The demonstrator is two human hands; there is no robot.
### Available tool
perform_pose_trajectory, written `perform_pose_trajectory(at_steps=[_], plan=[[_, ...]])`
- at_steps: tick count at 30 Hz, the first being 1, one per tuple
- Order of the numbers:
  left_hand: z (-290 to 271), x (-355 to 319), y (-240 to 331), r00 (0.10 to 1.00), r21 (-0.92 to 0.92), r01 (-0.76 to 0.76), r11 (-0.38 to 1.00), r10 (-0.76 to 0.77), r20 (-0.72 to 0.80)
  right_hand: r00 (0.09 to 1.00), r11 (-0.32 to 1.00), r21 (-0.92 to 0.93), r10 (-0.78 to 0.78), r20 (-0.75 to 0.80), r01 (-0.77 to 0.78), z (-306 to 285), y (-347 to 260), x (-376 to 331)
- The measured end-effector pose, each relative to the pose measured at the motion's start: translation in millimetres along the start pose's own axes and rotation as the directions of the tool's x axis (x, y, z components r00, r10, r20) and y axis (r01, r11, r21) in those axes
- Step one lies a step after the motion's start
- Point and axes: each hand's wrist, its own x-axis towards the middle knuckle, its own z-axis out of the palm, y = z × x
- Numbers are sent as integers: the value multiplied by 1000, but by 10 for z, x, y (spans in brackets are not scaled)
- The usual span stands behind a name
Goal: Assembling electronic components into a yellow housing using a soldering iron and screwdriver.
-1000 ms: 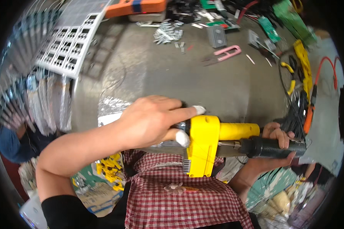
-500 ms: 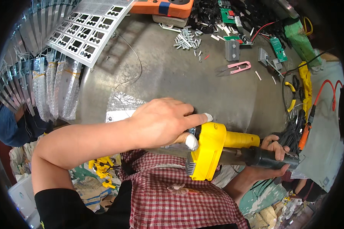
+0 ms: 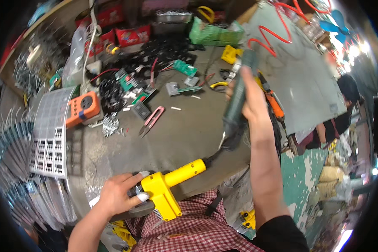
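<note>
L hand [image 3: 117, 194] grips the yellow housing [image 3: 161, 195] at its left end, thumb + fingers closed, nr the front edge of the bench [image 3: 189, 126]. R hand [image 3: 251, 94] wraps round a dark cylindrical tool [image 3: 235, 105] — blurred, tip angled down, apart from the housing. Prob. best: steady L grip, no tugging — tool tip clear of L fingers.

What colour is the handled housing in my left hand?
Yellow; the housing shows best in the head view.
</note>
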Motion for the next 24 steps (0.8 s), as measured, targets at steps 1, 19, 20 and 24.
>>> perform_pose_trajectory(at_steps=[1,19,20,24], plan=[[-2,0,14,999,14,-35,999,35,9,999,978,-207,-37,-17,33,-66,56,297],[51,37,27,994,-47,76,996,-79,-69,916,116,-993,-393,-75,-31,-2454,-15,-4],[61,27,20,994,-6,36,999,-37,-104,915,145,-989,-394,-85,-29,-2477,-32,-56],[-17,74,116,950,-53,35,998,-49,-307,895,490,-869,-354,-269,-68,-2061,-162,-346]])
